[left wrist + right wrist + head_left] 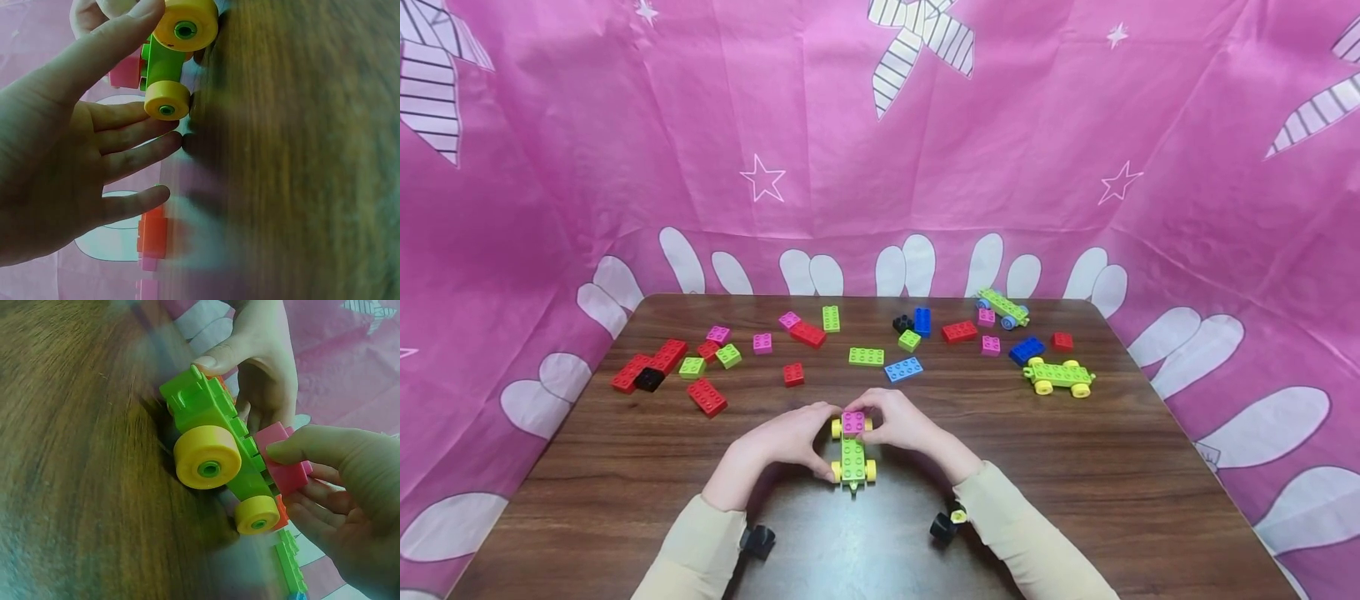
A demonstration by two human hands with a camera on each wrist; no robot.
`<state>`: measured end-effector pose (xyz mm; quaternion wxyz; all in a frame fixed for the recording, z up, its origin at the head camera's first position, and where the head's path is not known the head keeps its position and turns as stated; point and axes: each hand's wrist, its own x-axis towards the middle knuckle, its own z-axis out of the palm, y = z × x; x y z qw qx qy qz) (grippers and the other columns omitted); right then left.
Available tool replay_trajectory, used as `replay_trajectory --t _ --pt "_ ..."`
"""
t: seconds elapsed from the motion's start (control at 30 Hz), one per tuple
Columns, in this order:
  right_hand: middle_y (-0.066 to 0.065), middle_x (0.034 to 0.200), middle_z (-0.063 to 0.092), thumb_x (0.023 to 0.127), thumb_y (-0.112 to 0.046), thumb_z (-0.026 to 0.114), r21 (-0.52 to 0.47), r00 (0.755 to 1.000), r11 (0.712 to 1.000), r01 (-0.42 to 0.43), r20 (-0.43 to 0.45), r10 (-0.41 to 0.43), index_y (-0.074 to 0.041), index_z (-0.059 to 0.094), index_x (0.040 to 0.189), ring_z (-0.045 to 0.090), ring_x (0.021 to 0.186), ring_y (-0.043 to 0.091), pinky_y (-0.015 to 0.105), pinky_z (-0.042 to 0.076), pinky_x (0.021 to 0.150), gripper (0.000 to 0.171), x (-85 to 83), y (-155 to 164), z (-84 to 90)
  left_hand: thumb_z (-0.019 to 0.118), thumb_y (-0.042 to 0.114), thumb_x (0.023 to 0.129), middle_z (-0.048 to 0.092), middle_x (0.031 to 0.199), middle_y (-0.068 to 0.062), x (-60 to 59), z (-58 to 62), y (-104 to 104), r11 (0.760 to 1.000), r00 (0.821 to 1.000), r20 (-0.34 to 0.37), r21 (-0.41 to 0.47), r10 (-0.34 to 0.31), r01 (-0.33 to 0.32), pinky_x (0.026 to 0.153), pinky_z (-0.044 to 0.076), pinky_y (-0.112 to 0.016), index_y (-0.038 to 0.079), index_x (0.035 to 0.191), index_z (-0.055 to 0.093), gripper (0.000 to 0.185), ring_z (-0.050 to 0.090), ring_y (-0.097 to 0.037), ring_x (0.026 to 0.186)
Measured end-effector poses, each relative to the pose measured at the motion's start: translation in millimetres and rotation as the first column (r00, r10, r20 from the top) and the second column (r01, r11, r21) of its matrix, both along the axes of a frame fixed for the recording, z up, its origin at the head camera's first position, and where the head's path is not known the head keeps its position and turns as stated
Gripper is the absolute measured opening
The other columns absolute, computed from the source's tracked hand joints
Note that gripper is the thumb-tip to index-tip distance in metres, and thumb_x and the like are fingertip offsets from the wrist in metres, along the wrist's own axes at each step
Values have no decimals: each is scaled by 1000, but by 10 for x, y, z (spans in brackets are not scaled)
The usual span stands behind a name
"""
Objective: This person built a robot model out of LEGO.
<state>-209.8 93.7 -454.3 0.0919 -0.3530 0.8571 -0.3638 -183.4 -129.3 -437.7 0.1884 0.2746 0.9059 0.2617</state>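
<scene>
A lime green toy car base (853, 463) with yellow wheels stands on the table, its length pointing away from me. My left hand (792, 435) steadies its left side, thumb at the near yellow wheel (185, 28) and fingers by the far wheel (167, 100). With thumb and fingers, my right hand (901, 422) pinches a pink two-by-two brick (281, 457) at the far end of the base. In the right wrist view the brick sits tilted against the studs, its underside hidden.
Loose bricks spread across the far table: red bricks (707, 397), lime bricks (867, 357), a light blue plate (903, 369) and a black brick (649, 379). At right stand another yellow-wheeled car base (1060, 375) and a blue-wheeled one (1003, 307). Pink cloth (850, 183) hangs behind.
</scene>
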Motion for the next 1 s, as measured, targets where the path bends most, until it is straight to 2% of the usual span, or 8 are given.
replay_trajectory --t 0.23,0.5,0.63,0.77,1.0 --pt "1 105 70 79 -14 76 11 1000 1000 -7 1 7 -10 71 116 59 91 13 27 52 78 38 8 -3 -11 90 39 66 60 123 -11 -3 -13 -15 1000 1000 -10 -7 -3 3 103 46 -47 0 130 53 84 57 -26 117" --pt "3 105 70 79 -13 77 35 1000 999 -21 -21 21 -9 70 118 59 90 15 27 51 76 40 20 0 -14 89 38 67 60 127 -14 -9 1 -15 1000 1000 1 -2 -3 3 104 45 -48 -2 131 52 84 56 -28 120" --pt "3 105 70 83 -20 76 39 999 999 -27 -28 28 -9 70 118 60 92 15 27 52 78 38 13 -2 -22 89 37 68 59 128 -14 -13 4 -16 1000 1000 8 -6 0 0 105 45 -49 -1 132 51 84 56 -29 122" --pt "2 106 69 87 -26 74 26 1000 999 -22 -18 22 -10 71 118 60 94 13 27 52 81 34 7 -8 -26 89 38 68 59 129 -14 -21 -11 -21 1000 1000 11 -7 0 0 105 45 -49 -1 133 51 84 55 -29 122" --pt "-1 104 70 87 -22 74 -12 999 1000 19 32 -19 -12 71 115 60 92 11 25 51 80 30 24 -33 -34 89 39 68 58 130 -14 -18 -24 -22 1000 1000 15 -5 -1 1 106 44 -49 -1 133 51 84 55 -29 123"
